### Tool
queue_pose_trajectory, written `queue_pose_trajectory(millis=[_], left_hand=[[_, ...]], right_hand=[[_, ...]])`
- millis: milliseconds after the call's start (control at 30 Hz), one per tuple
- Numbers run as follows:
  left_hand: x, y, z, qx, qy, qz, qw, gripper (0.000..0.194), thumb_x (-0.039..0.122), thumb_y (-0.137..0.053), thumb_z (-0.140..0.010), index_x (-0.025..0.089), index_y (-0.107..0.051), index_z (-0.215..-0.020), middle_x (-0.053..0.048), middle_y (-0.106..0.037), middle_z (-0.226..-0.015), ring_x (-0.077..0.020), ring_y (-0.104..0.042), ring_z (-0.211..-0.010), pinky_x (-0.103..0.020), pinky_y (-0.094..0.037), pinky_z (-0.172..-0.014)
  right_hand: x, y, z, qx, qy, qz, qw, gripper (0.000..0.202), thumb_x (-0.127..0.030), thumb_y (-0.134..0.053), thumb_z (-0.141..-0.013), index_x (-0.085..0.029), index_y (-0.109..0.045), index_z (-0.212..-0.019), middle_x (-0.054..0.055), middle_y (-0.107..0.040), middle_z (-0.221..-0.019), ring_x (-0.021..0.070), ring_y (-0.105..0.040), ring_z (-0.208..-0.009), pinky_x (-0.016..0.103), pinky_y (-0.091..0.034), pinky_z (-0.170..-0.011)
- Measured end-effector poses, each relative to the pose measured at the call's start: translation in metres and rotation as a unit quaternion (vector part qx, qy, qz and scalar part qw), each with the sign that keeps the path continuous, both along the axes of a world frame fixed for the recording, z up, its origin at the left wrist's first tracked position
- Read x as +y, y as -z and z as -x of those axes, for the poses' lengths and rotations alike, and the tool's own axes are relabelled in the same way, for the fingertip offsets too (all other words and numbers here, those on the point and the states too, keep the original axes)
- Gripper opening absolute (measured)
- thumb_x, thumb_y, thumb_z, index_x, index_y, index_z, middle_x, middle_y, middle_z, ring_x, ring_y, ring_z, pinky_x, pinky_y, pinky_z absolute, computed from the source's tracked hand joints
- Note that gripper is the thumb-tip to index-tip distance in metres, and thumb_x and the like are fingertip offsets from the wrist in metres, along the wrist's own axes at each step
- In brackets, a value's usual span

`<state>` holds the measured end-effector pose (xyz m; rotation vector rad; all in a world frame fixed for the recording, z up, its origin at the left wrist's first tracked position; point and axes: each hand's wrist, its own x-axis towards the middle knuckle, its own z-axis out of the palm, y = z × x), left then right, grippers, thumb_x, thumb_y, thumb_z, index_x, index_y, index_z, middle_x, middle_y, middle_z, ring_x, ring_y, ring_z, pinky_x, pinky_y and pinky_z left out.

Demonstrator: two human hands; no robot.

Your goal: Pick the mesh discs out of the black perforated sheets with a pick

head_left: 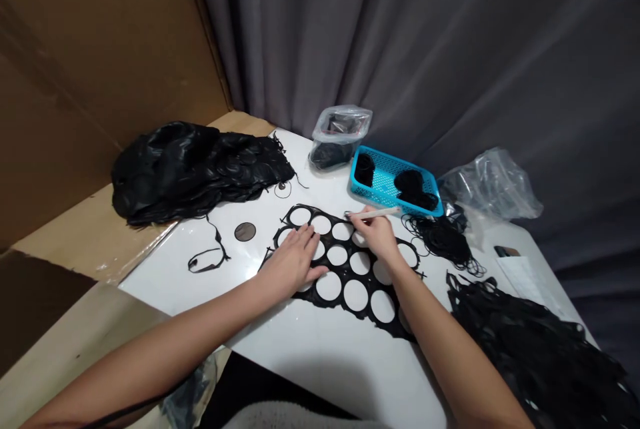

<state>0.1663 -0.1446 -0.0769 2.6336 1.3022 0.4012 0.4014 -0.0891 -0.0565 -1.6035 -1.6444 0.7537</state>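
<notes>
A black sheet with rows of round holes point(345, 275) lies flat on the white table point(310, 355). My left hand point(293, 259) rests on its left part, fingers stretched out and thumb apart. At the sheet's far edge, my right hand point(375, 235) is closed around a slim white pen-like tool point(384, 213). The tool's tip end is by the upper row of holes, and its exact kind is too small to make out. My right hand and forearm hide part of the sheet's right side.
A black pile point(200, 172) lies at left, near a dark disc point(245, 232) and a black scrap point(206, 259). Behind are a plastic bag point(340, 135) and a blue basket point(383, 179) holding black cord bundles. Loose cords point(445, 239) and black strips point(530, 349) lie right.
</notes>
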Motion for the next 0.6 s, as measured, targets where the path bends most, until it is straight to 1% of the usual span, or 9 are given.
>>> queue_pose_trajectory(millis=[100, 200, 267, 400, 500, 600], left_hand=[[-0.001, 0.004, 0.008, 0.007, -0.005, -0.007, 1.000, 0.064, 0.051, -0.060, -0.094, 0.008, -0.049, -0.141, -0.023, -0.044, -0.151, -0.0340, -0.041, -0.142, -0.048, -0.035, -0.116], [-0.003, 0.009, 0.011, -0.011, -0.007, -0.015, 1.000, 0.063, 0.051, -0.059, -0.095, 0.011, -0.048, -0.142, -0.022, -0.043, -0.152, -0.0327, -0.041, -0.143, -0.048, -0.036, -0.116], [-0.004, 0.011, 0.011, -0.023, -0.008, -0.017, 1.000, 0.064, 0.053, -0.058, -0.095, 0.011, -0.047, -0.143, -0.022, -0.042, -0.153, -0.0324, -0.039, -0.144, -0.048, -0.035, -0.117], [-0.004, 0.015, 0.010, -0.027, -0.007, -0.011, 1.000, 0.068, 0.054, -0.059, -0.094, 0.012, -0.046, -0.144, -0.022, -0.040, -0.154, -0.0329, -0.038, -0.144, -0.049, -0.034, -0.117], [-0.004, 0.014, 0.010, -0.028, -0.007, -0.005, 1.000, 0.070, 0.055, -0.060, -0.093, 0.011, -0.045, -0.145, -0.022, -0.040, -0.154, -0.0330, -0.038, -0.144, -0.049, -0.034, -0.117], [-0.003, 0.010, 0.010, -0.027, -0.011, 0.006, 1.000, 0.072, 0.057, -0.060, -0.092, 0.009, -0.047, -0.144, -0.021, -0.042, -0.153, -0.0341, -0.035, -0.146, -0.050, -0.032, -0.118]], right_hand=[[-0.008, 0.002, 0.033, 0.040, -0.100, 0.020, 0.994, 0.019, -0.039, -0.058, -0.087, -0.023, -0.060, -0.077, 0.002, -0.073, -0.086, 0.0193, -0.064, -0.077, 0.029, -0.045, -0.072], [-0.014, 0.007, 0.046, 0.048, -0.151, 0.012, 0.987, 0.013, -0.032, -0.058, -0.088, -0.023, -0.062, -0.079, 0.001, -0.074, -0.091, 0.0187, -0.066, -0.084, 0.030, -0.047, -0.079], [-0.015, 0.009, 0.047, 0.048, -0.165, 0.003, 0.985, 0.011, -0.029, -0.058, -0.088, -0.023, -0.062, -0.081, 0.001, -0.073, -0.091, 0.0190, -0.066, -0.086, 0.030, -0.047, -0.081], [-0.013, 0.011, 0.046, 0.028, -0.171, -0.011, 0.985, 0.010, -0.027, -0.057, -0.089, -0.022, -0.063, -0.083, 0.002, -0.073, -0.092, 0.0200, -0.067, -0.089, 0.032, -0.048, -0.083], [-0.012, 0.011, 0.046, 0.017, -0.179, -0.023, 0.983, 0.010, -0.026, -0.057, -0.090, -0.022, -0.062, -0.083, 0.002, -0.073, -0.091, 0.0205, -0.067, -0.089, 0.033, -0.048, -0.083], [-0.017, 0.013, 0.046, -0.010, -0.202, -0.056, 0.978, 0.010, -0.025, -0.056, -0.092, -0.023, -0.060, -0.083, 0.004, -0.072, -0.094, 0.0214, -0.066, -0.091, 0.034, -0.048, -0.084]])
